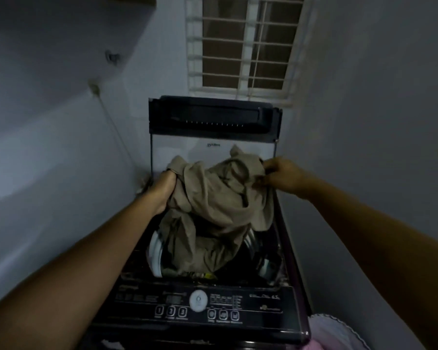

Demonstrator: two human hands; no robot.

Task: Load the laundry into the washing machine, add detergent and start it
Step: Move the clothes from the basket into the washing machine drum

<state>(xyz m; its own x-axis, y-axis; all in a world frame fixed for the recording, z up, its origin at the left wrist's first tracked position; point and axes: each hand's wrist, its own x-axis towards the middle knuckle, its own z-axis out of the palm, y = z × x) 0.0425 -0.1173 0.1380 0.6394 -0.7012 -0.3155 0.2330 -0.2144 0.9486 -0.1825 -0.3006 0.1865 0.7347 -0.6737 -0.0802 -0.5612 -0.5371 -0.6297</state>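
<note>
Laundry (213, 198), beige cloth, is clenched by left hand (162, 190) at one end and pinched by right hand (281, 176) at the other, tail hanging below the grip into the open drum (157, 251); loading looks underway, detergent and start not yet done.

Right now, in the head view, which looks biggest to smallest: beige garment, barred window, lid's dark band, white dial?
Largest, roughly alike (window farther, unranked): beige garment, barred window.
Then lid's dark band.
Smallest: white dial.

There is one washing machine (250, 303), one beige garment (213, 198), two hands (162, 190) (282, 175), one window (243, 46) and six panel buttons (170, 311).
</note>
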